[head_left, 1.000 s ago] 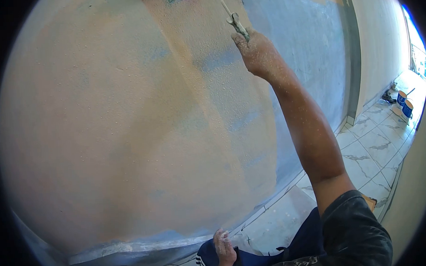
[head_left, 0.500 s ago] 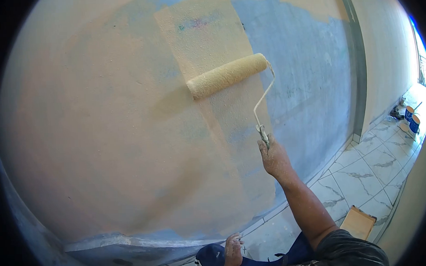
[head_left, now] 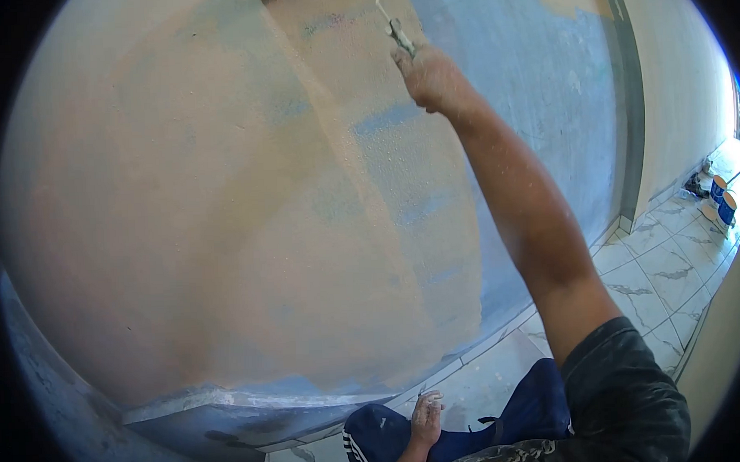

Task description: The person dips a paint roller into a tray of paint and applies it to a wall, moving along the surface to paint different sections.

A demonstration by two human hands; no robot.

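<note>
Hidden: the paint roller (head_left: 397, 31) leaves the view at 12 o'clock. Only its grip and a short piece of thin bent wire frame show, and the cover is cut off by the top edge.
Right hand: the right hand (head_left: 431, 78) is up at 12 o'clock on an outstretched arm. Its fingers are clenched round the roller's grip and the skin is flecked with pale specks.
Left hand: the left hand (head_left: 426, 415) is at 6 o'clock. It lies slack on a knee with loose fingers, grasping nothing, and is dusted with paint.
Trousers: navy track trousers (head_left: 386, 444) with white side stripes, partly cut off at the bottom edge.
Wall: the wall (head_left: 223, 236) is rough, pebbly plaster. A tan coat covers grey-blue, blue patches show through near the centre, and there is an unpainted grey-blue area at 1 o'clock.
Floor: glossy white floor tiles (head_left: 664, 261) with grey marble veins, at 4 o'clock.
Buckets: blue-and-white paint buckets (head_left: 723, 202) at 3 o'clock, too small to read.
</note>
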